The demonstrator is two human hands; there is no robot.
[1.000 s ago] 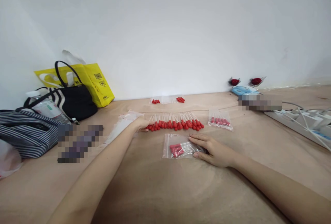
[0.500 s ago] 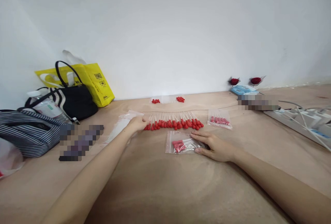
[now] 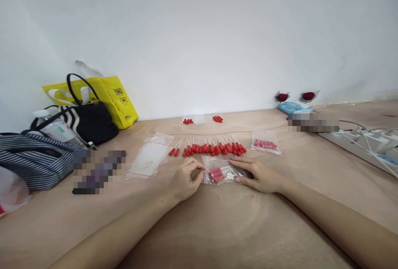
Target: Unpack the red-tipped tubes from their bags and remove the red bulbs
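Observation:
A small clear zip bag (image 3: 221,173) with several red-bulbed droppers inside lies on the tan table (image 3: 217,227). My right hand (image 3: 259,174) lies flat on the bag's right end, fingers stretched out. My left hand (image 3: 185,179) is at the bag's left edge, thumb and forefinger pinched together; what they hold is hidden. Just behind, a row of several red-bulbed droppers (image 3: 214,149) lies side by side, two of them set apart at its left end.
A pile of empty zip bags (image 3: 149,158) lies left of the row, and a filled bag (image 3: 266,143) to its right. Bags stand at the left: yellow (image 3: 116,97), black (image 3: 91,123), striped (image 3: 34,159). A power strip (image 3: 367,144) with cables is at the right.
My left hand left the left end of the dropper row and came back to the bag's left edge, now pinched. The right hand stayed on the bag.

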